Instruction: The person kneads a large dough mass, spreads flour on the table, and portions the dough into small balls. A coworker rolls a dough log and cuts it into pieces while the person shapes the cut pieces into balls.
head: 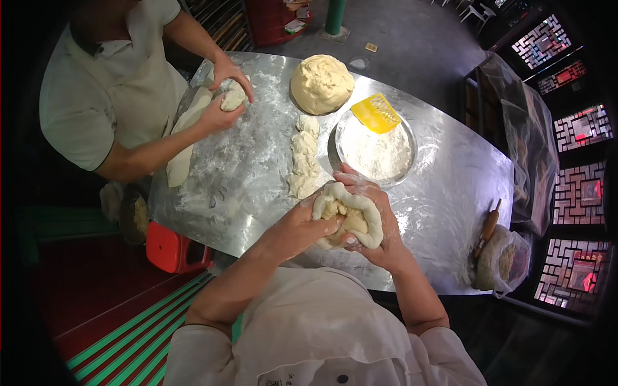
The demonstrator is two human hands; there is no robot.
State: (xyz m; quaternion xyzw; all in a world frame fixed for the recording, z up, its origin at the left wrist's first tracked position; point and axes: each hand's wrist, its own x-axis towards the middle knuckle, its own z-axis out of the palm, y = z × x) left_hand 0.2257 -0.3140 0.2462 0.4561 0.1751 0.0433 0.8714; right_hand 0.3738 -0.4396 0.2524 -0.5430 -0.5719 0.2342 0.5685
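Between my two hands, above the near edge of the metal table (241, 193), is a cupped piece of white dough (371, 217) with yellowish dough or filling (355, 223) inside. My left hand (301, 224) grips its left side, the thumb pressed into the hollow. My right hand (381, 212) wraps the right side, with its thumb at the near rim. Just beyond lies a row of pale dough lumps (304, 157). A metal bowl of white flour (379, 154) stands beyond my right hand, a yellow plastic scraper (375, 113) resting on its far rim. Behind the row sits a large yellowish dough mound (322, 84).
At the left, a co-worker's hands (224, 96) hold dough (232, 95) over a long dough strip (188, 140). A rolling pin (488, 227) and an open plastic bag (504, 260) lie at the right end. A red stool (166, 246) stands at the lower left.
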